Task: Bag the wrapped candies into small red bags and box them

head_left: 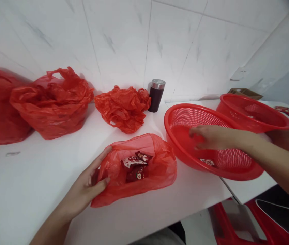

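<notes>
My left hand grips the left rim of an open red plastic bag lying on the white counter. Inside the bag lie a few red and white wrapped sweets. My right hand reaches into a red mesh basket to the right of the bag, fingers curled downward over its floor; what they hold, if anything, is hidden. One wrapped sweet lies in the basket just below that hand.
A second red basket sits behind the first. Crumpled red bags and a dark lidded cup stand along the tiled wall. The counter edge runs near the bottom, with red stools below.
</notes>
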